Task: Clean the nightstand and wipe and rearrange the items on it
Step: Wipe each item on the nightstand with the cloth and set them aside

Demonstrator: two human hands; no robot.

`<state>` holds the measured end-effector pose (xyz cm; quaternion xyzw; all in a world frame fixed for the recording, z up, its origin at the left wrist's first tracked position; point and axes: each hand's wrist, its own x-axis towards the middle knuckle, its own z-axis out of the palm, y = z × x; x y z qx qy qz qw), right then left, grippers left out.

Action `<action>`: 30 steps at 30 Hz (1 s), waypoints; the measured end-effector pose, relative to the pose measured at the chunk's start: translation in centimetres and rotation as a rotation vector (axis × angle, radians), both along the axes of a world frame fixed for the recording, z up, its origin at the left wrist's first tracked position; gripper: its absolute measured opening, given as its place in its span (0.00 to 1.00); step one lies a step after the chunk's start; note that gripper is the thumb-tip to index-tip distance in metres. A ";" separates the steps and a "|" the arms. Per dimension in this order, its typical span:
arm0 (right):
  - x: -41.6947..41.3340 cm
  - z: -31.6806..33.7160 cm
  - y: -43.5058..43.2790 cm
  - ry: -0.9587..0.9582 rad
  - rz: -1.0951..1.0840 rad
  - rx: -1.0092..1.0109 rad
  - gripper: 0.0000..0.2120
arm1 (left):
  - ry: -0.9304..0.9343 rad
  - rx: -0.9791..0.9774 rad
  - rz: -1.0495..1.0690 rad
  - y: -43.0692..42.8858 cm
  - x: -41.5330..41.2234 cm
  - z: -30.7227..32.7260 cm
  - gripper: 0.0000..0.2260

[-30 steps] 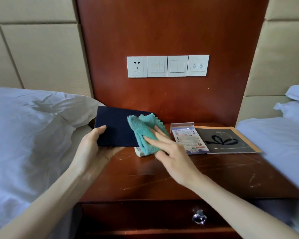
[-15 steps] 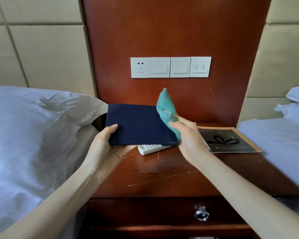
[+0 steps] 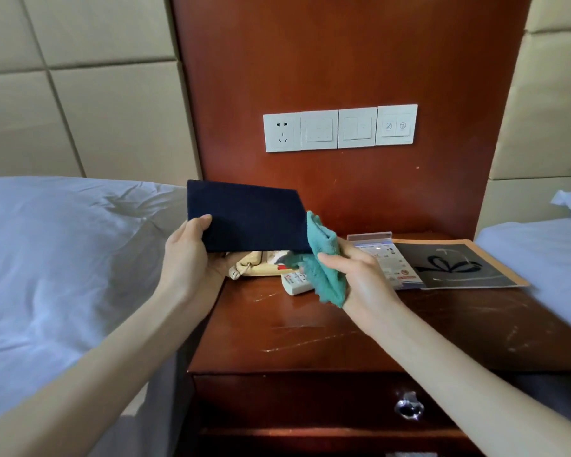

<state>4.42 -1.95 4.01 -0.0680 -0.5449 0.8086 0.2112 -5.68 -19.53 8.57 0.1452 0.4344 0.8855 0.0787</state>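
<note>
My left hand (image 3: 192,258) holds a dark navy folder (image 3: 248,216) by its lower left corner, lifted above the back left of the wooden nightstand (image 3: 310,338). My right hand (image 3: 360,275) grips a teal cloth (image 3: 323,262) that touches the folder's right edge. Under the folder lie a cream telephone (image 3: 254,265) and a white remote control (image 3: 295,282). A small acrylic card stand (image 3: 386,258) and a black-and-orange brochure (image 3: 459,265) lie to the right of my right hand.
White bedding (image 3: 63,258) presses against the nightstand's left side and another bed (image 3: 541,258) against its right. A socket and switch panel (image 3: 340,128) sits on the wooden wall panel above. A drawer with a glass knob (image 3: 408,405) is below the top.
The cloth moved from the folder's face up past its right edge, then down beside that edge. The folder rose, and the telephone under it came into view.
</note>
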 end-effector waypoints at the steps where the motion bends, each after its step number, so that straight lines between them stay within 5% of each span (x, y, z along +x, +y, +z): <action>1: -0.1 -0.3 -0.1 -0.017 -0.018 0.002 0.20 | -0.017 0.016 -0.004 -0.2 -0.2 0.3 0.05; 11: -1.1 -0.9 -0.9 -0.124 -0.244 0.034 0.08 | 0.092 -0.170 0.066 -5.1 -1.5 1.5 0.06; 24: -5.9 -1.5 -7.7 -0.060 -0.185 0.089 0.15 | 0.185 -0.413 0.275 -17.6 -2.8 1.7 0.11; 30: -8.3 -1.0 -12.1 0.011 -0.132 0.148 0.12 | 0.068 -0.450 0.425 -26.7 -4.1 1.6 0.09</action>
